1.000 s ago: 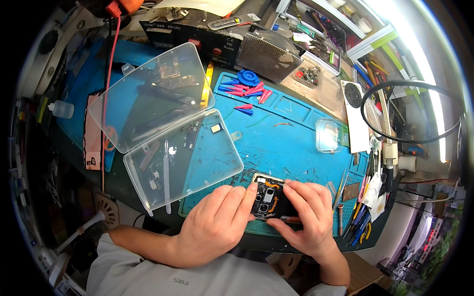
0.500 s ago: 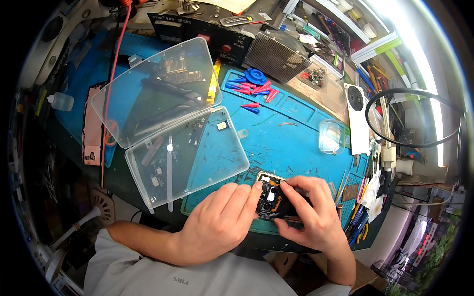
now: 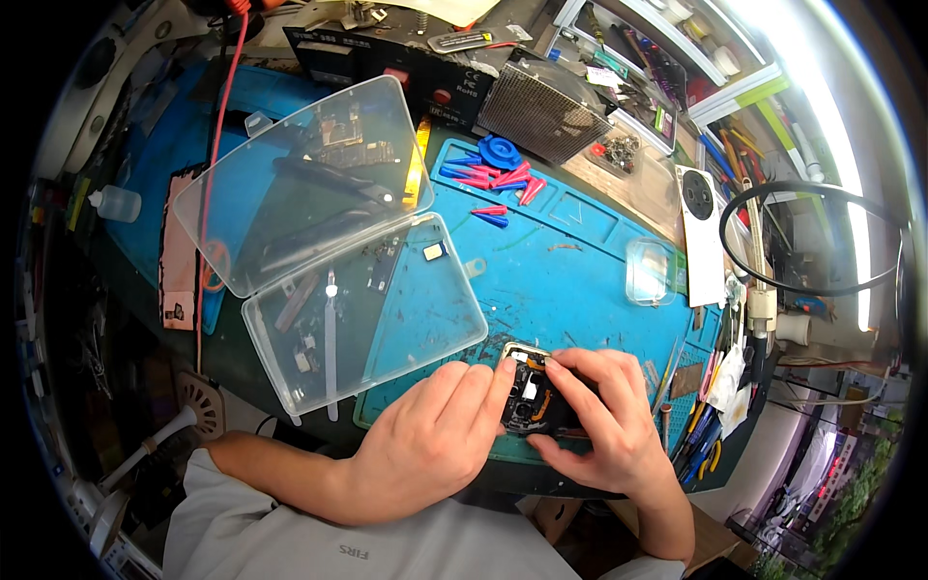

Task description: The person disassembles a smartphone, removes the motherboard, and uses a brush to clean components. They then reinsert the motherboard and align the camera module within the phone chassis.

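Note:
An opened smartphone (image 3: 531, 389), its inner parts and orange flex cables bare, is held just above the near edge of the blue work mat (image 3: 561, 309). My right hand (image 3: 619, 416) grips its right side, with the index finger at the top edge and the thumb at the lower edge. At the left side, my left hand (image 3: 440, 425) is closed, its index fingertip pressed to the phone's upper left corner. Its thumb is mostly hidden behind the fingers. Left of the phone lies an open clear plastic case (image 3: 362, 362) with small parts inside.
Red and blue cone-shaped caps (image 3: 493, 174) lie on the mat's far part. A small clear box (image 3: 650, 271) and a white phone back panel (image 3: 700, 232) stand at the right. Pliers and tools (image 3: 706, 445) crowd the right edge. A dark boxy device (image 3: 387, 72) is behind.
Both hands stay on the phone, which has tilted slightly. My right thumb has shifted a little left along the lower edge.

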